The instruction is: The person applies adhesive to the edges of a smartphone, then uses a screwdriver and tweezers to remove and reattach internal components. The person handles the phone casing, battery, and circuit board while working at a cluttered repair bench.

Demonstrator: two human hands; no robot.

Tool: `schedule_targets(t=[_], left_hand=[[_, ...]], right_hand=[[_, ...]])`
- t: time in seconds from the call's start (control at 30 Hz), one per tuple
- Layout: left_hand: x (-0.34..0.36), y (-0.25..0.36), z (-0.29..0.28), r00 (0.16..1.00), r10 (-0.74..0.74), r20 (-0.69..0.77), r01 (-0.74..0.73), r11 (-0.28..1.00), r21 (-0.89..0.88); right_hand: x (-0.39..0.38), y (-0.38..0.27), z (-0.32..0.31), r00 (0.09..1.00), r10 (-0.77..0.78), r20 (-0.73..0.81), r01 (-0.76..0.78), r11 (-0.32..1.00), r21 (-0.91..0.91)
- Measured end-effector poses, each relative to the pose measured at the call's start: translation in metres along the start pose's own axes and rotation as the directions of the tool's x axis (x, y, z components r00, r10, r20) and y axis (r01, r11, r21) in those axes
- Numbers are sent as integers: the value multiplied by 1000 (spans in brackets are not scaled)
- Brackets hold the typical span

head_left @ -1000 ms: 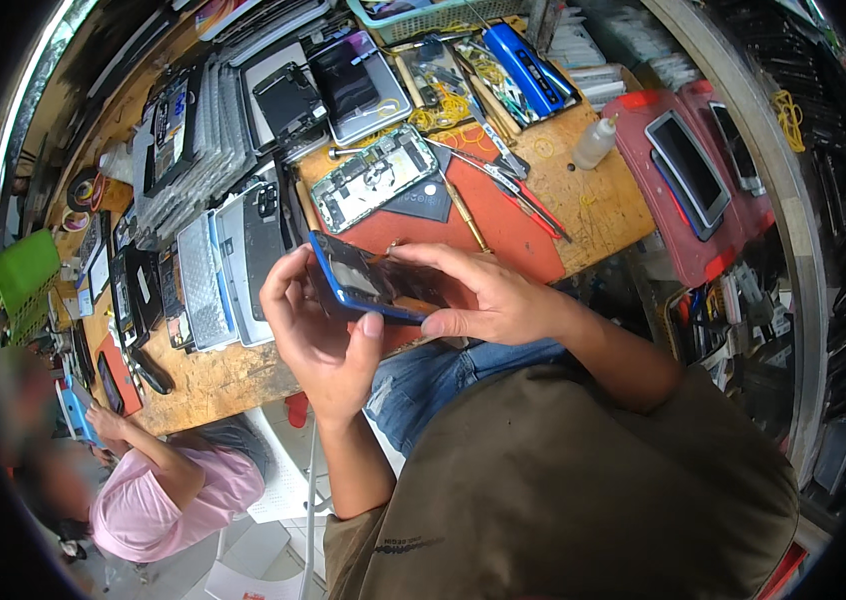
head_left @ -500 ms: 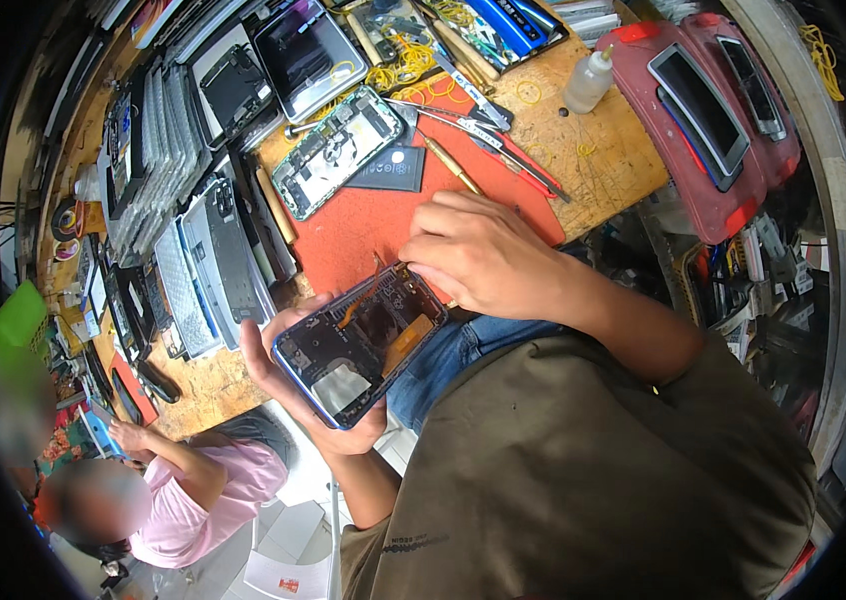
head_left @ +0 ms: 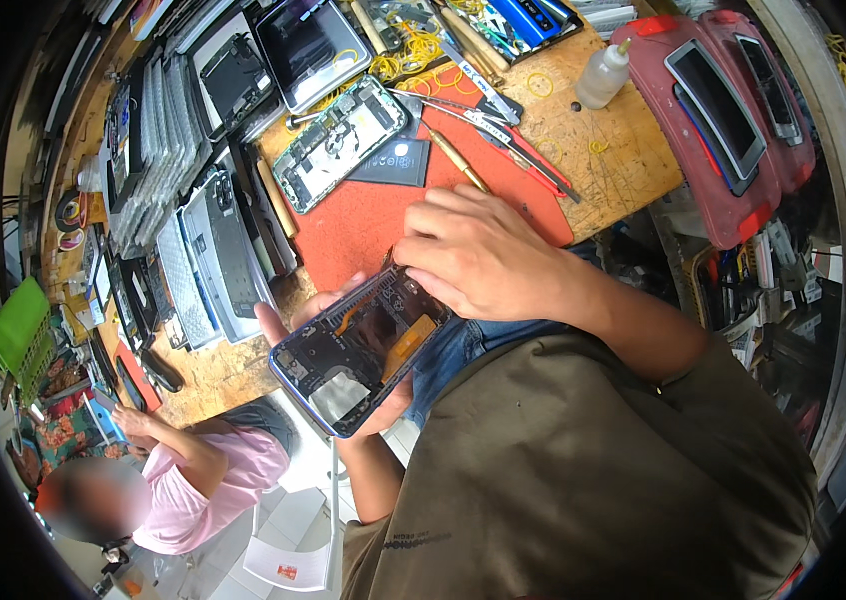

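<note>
Left hand (head_left: 398,402) gripping an opened-up phone (head_left: 363,345) from underneath, right hand (head_left: 483,245) bunched at one end, can't tell what it's pinching.

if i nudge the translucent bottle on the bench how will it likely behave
The translucent bottle would probably tip if pushed high: it stands upright, taller than wide. Plastic-looking, it may give when squeezed. Being round, it could roll once down.

A phone (head_left: 361,350) lies across the left hand (head_left: 395,405), the right hand (head_left: 481,255) at its far right end; beyond, a second phone (head_left: 336,145) rests on a mat (head_left: 343,238), a screwdriver (head_left: 458,163) to its right; farther right, a bottle (head_left: 602,80) stands on the bench (head_left: 633,150); stacked trays (head_left: 156,155) sit left.
</note>
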State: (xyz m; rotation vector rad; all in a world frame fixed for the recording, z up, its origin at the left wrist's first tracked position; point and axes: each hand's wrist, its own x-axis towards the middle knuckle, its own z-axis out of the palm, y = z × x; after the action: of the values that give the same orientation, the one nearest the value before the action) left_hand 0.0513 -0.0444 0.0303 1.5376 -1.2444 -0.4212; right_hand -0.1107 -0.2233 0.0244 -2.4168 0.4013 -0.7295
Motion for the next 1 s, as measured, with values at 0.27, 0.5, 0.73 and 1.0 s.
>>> schedule_targets(t=[0.27,0.5,0.73,1.0], left_hand=[[9,4,10,995,56,77,-76,958,277],[10,-2,19,998,-30,53,45,950,-309],[18,4,17,987,49,155,-39,997,-64],[24,-6,9,923,241,300,-290,948,129]], right_hand=[[3,2,4,999,19,-29,-18,999,42],[6,0,-2,1000,19,-25,-17,998,59],[12,-2,-7,999,12,35,-14,998,54],[13,-1,-9,991,65,118,-72,996,52]])
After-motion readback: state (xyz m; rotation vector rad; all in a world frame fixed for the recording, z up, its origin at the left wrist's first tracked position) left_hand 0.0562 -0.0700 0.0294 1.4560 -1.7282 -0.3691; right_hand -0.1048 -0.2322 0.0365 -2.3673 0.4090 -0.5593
